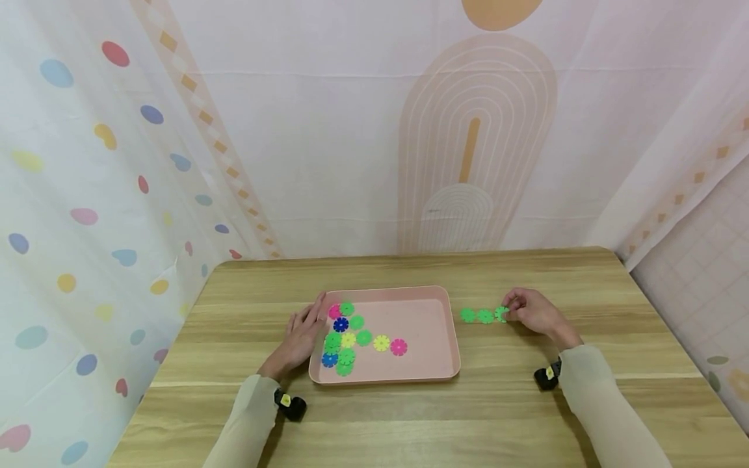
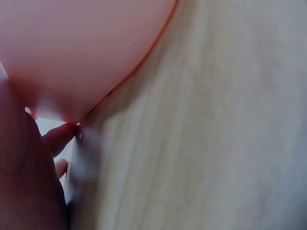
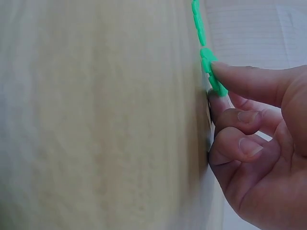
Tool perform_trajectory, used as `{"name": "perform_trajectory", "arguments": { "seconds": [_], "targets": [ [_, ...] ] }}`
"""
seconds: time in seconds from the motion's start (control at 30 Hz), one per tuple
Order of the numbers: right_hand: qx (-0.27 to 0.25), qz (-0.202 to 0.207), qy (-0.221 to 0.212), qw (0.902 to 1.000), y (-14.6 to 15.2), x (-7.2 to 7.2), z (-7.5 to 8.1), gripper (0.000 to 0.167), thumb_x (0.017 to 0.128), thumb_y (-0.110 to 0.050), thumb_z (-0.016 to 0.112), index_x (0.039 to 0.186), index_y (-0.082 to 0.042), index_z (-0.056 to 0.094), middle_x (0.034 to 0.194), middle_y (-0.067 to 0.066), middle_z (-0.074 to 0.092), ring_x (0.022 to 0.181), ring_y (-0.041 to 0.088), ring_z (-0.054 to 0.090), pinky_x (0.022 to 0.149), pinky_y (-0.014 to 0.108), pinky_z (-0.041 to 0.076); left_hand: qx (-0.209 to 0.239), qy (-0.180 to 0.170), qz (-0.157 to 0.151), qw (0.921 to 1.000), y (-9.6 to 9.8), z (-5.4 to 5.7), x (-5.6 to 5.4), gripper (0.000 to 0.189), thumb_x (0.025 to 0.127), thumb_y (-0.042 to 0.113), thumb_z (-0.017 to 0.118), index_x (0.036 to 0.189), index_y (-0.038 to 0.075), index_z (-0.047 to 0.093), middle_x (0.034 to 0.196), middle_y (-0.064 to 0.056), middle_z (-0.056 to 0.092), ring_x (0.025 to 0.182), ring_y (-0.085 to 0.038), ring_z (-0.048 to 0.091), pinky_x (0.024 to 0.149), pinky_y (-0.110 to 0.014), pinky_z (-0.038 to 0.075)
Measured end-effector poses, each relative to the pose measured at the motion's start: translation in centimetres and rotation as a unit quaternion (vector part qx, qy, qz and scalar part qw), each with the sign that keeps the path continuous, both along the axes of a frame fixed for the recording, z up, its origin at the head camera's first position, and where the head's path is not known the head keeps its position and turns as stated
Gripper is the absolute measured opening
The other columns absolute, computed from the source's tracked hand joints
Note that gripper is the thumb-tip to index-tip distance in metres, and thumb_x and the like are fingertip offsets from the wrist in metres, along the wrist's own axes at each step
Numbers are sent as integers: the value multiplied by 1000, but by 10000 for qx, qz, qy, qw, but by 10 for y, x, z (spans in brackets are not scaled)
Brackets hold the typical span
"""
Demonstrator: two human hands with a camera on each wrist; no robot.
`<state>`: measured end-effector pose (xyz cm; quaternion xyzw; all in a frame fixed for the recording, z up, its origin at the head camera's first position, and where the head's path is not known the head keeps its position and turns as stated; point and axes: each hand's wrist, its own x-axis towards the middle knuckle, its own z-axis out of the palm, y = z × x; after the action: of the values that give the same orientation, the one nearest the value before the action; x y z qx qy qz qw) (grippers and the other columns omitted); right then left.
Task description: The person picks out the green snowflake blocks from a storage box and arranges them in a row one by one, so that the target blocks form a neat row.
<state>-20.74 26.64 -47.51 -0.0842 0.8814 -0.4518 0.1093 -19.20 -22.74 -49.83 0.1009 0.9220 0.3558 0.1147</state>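
Observation:
My right hand (image 1: 534,311) pinches a green notched plastic disc (image 3: 214,79) between thumb and fingertips, close to the tabletop. Two more green discs (image 1: 476,316) lie in a row to its left, right of the tray. My left hand (image 1: 302,336) rests against the left side of a shallow pink tray (image 1: 418,330), its fingers extended along the rim. In the left wrist view, the fingertips (image 2: 64,136) touch the tray's outer wall. Inside the tray, mostly at the left, are several green discs (image 1: 364,337), plus blue (image 1: 341,325), yellow (image 1: 381,343) and pink (image 1: 399,347) ones.
The tray and discs stand on a wood-grain table (image 1: 433,419). Behind its far edge hangs a pale patterned curtain (image 1: 328,162), and another with coloured dots (image 1: 117,195) hangs at the left. Each wrist wears a small black camera (image 1: 292,408).

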Motion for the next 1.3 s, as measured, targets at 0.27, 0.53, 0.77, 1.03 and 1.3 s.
{"name": "perform_trajectory", "arguments": {
  "seconds": [0.27,0.53,0.77,1.03,1.3],
  "targets": [
    [55,-73,85,9999,-2,0,-1,17,87,-1,70,100,3,60,85,7,57,77,19,49,64,25,40,-22,-17,-20,10000,-1,-2,0,59,109,43,15,161,20,-4,168,-5,1,151,-38,-1,115,-60,-17],
    [90,-74,30,9999,-3,0,-3,16,88,0,69,100,3,60,87,8,58,78,19,51,67,27,42,-59,4,22,10000,-2,-4,2,59,109,42,16,161,22,-4,168,-4,3,151,-36,-1,116,-58,-17],
    [69,-42,64,9999,-4,0,-2,16,89,0,69,101,4,60,88,9,60,79,19,53,68,28,43,-82,30,37,10000,-3,-4,3,58,109,41,16,160,22,-5,168,-5,3,151,-37,-1,116,-59,-16],
    [112,6,145,9998,-5,-2,4,18,92,3,59,109,6,59,94,12,61,84,20,54,69,27,47,-69,33,-18,10000,0,-1,4,59,109,43,17,161,22,-4,168,-3,2,151,-37,0,116,-59,-16],
    [106,243,346,9991,-37,-19,28,20,96,-11,62,111,4,61,97,11,64,91,21,59,79,34,47,-77,-30,36,10000,0,0,2,59,108,45,16,160,26,-5,167,-7,5,151,-36,-1,116,-57,-17]
  ]
}}
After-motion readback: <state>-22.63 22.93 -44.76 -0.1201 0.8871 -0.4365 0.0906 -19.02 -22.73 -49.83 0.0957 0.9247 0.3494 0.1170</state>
